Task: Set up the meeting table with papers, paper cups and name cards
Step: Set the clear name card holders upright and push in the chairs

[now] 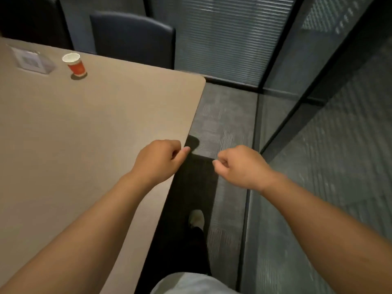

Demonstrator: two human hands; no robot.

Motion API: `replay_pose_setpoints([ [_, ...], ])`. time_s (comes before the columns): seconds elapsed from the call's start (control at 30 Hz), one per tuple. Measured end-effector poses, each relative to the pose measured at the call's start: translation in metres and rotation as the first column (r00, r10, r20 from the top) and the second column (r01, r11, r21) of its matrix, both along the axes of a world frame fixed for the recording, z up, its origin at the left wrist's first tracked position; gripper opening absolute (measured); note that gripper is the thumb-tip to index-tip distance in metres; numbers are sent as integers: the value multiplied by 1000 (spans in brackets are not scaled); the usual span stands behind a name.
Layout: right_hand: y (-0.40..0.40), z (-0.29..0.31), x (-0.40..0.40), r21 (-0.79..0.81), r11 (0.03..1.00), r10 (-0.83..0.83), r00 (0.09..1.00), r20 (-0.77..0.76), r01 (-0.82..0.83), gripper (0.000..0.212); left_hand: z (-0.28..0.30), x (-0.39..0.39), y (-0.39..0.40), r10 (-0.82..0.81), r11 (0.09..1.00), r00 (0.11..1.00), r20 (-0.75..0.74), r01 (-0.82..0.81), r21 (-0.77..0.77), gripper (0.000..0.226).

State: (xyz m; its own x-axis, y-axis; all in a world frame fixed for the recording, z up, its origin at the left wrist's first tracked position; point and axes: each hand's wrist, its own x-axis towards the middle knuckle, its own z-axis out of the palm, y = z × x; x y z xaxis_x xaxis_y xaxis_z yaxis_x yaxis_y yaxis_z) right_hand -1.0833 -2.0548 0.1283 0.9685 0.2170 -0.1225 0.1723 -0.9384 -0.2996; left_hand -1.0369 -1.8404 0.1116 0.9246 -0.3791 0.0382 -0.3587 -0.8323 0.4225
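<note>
Curling loosely, both hands, left (158, 160) and right (241, 166), hold nothing; red paper cup (74, 64) print unreadable.

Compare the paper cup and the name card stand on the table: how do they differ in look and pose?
The paper cup is round, red below a white rim, and stands upright with its mouth open; the name card stand is clear, angular and low, showing a pale sheet whose print is too blurred to read. The cup is nearer the table corner, the stand further left. Both rest on the beige table, near its far edge, apart from each other and from both hands.
</note>
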Motion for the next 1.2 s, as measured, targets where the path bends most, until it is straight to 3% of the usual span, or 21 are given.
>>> replay_pose_setpoints([
  [0.23,-56,12,187,-68,997,-29,999,-35,27,34,9,198,-71,-38,999,998,48,38,11,47],
  [0.5,-138,13,367,-62,996,-55,997,50,58,36,11,381,-144,-88,996,994,72,87,12,47],
  [0.7,-198,2,525,-83,997,2,996,84,5,38,8,531,-199,-30,999,997,72,26,45,44],
  [0.83,-229,32,646,-90,995,56,988,143,-44,40,31,634,-222,68,998,992,108,-69,12,44],
  [0.87,-234,36,749,-118,986,136,982,130,-121,40,33,720,-229,175,984,978,114,-176,2,44],
  [1.1,-225,27,829,-155,956,267,957,112,-249,38,34,802,-229,225,974,967,116,-226,-5,44],
  [1.2,-210,25,926,-200,935,317,943,101,-292,38,26,882,-213,303,953,947,108,-303,-12,45],
])
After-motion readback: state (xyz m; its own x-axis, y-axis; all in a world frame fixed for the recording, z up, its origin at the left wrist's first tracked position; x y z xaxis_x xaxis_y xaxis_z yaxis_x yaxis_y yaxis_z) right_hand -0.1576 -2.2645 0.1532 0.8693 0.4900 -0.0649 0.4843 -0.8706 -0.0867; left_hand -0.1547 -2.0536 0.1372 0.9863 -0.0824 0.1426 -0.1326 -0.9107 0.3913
